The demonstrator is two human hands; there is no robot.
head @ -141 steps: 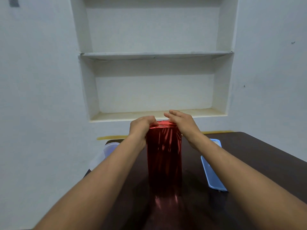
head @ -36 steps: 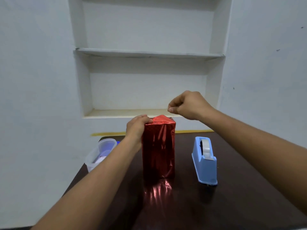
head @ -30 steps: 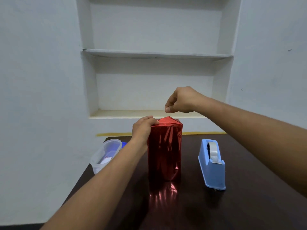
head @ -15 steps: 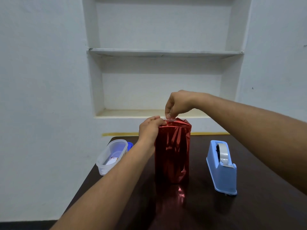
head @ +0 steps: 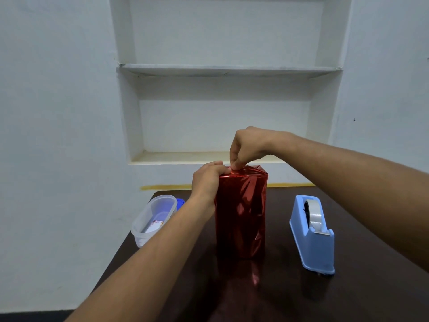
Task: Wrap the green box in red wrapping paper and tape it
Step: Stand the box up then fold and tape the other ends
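Tape is coming down — the right hand [head: 249, 145], raised a second ago, is now pinching at the top fold of the one red-wrapped box [head: 241, 212] standing mid-table [head: 359, 293], the left hand [head: 207, 182] gripping its top edge, so sealing looks underway — one dispenser [head: 313, 235], one tub [head: 152, 219].

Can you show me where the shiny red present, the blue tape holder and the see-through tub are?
Red present [head: 241, 217], head view, on its front face.
Blue tape holder [head: 313, 247], head view, on its side wall.
See-through tub [head: 142, 225], head view, on its near rim.
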